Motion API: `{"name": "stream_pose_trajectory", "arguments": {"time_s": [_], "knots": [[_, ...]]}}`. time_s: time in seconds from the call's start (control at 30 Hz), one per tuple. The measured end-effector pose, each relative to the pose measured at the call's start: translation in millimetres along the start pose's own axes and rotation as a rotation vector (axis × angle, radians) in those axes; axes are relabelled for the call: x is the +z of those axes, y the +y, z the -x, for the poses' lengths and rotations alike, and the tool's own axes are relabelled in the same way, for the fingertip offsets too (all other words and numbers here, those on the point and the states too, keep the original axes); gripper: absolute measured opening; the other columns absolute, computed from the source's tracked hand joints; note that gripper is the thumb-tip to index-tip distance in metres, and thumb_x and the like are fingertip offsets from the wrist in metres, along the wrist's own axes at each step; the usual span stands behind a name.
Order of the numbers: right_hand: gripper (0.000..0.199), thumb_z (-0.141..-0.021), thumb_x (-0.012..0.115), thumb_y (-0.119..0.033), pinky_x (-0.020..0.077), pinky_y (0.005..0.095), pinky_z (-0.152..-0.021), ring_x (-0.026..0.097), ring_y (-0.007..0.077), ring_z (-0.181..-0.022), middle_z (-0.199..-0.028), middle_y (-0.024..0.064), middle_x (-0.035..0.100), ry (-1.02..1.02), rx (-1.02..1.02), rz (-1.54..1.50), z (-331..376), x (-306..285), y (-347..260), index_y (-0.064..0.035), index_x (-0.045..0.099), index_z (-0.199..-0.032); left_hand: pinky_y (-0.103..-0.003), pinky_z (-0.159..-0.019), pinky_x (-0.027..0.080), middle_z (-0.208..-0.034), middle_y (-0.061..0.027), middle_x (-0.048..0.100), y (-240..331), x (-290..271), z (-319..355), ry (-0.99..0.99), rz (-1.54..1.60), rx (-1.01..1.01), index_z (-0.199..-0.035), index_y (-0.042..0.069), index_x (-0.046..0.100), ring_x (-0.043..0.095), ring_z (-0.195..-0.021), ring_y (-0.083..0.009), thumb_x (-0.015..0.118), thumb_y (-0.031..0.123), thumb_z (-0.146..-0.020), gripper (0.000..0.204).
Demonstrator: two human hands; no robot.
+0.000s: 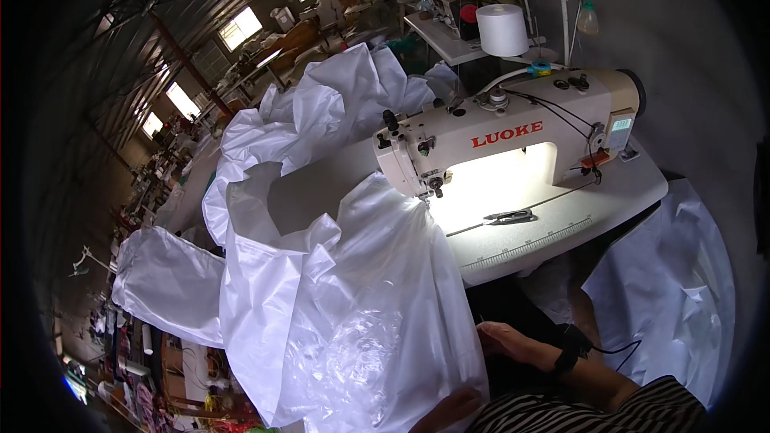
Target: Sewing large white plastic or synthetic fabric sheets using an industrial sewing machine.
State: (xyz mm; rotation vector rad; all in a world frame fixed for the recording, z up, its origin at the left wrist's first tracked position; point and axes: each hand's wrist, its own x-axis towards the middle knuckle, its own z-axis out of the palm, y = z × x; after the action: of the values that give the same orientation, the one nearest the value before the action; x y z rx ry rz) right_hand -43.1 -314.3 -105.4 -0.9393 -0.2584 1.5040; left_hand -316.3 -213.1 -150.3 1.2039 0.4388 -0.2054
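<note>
Where the head view takes in the cream sewing machine (521, 104), glossy white sheeting (361, 297) spreads in loose folds to the machine's left and hangs down in front of it, its gathered upper edge reaching the needle end. Below the machine, the right hand (507, 340), with a black band (569, 362) at the wrist, is close beside the sheeting's right edge; its fingers are bent, but I cannot tell whether they grip anything. Farther below the machine, what shows of the left hand (451, 409) is dim and lies against the sheeting's lower part; its fingers are hidden, so their state cannot be told. Under the machine's lit arm, dark thread snips (510, 216) lie on the pale surface (622, 202). Behind the machine stands a white thread cone (503, 30); to its lower right hangs more white material (670, 289).
</note>
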Motion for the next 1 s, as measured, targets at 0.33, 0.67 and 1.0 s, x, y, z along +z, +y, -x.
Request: {"name": "stream_pose_trajectory", "arguments": {"time_s": [0.33, 0.67, 1.0], "knots": [[0.041, -0.098, 0.069, -0.029, 0.0576, 0.0324, -0.082, 0.068, 0.0160, -0.089, -0.098, 0.0041, 0.069, -0.014, -0.090, -0.092, -24, 49, -6, -0.0007, 0.059, -0.126, -0.021, -0.076, 0.050, -0.110, -0.0008, 0.068, 4, -16, 29, -0.085, 0.131, -0.313, -0.128, 0.003, 0.063, 0.061, -0.093, -0.0069, 0.064, 0.026, -0.101, 0.035], [0.034, -0.104, 0.058, -0.034, 0.0577, 0.0302, -0.074, 0.072, 0.0169, -0.088, -0.096, 0.0060, 0.072, 0.140, -0.138, 0.393, 14, 18, -13, -0.0009, 0.064, -0.109, -0.040, -0.071, 0.058, -0.099, -0.0145, 0.073, 92, 12, 5, 0.598, -0.732, 0.308, -0.115, 0.005, 0.065, 0.072, -0.080, -0.0294, 0.074, 0.007, -0.086, 0.030], [0.021, -0.098, 0.066, -0.012, 0.0566, 0.0267, -0.080, 0.066, 0.0108, -0.088, -0.100, 0.0048, 0.065, 0.295, -0.150, 0.557, 63, 22, -17, 0.0042, 0.060, -0.110, -0.042, -0.122, 0.025, -0.158, -0.0317, 0.028, 77, -72, -17, 0.685, -0.665, -0.206, -0.156, -0.005, 0.016, 0.024, -0.150, -0.0439, 0.068, 0.021, -0.094, 0.085]]}}
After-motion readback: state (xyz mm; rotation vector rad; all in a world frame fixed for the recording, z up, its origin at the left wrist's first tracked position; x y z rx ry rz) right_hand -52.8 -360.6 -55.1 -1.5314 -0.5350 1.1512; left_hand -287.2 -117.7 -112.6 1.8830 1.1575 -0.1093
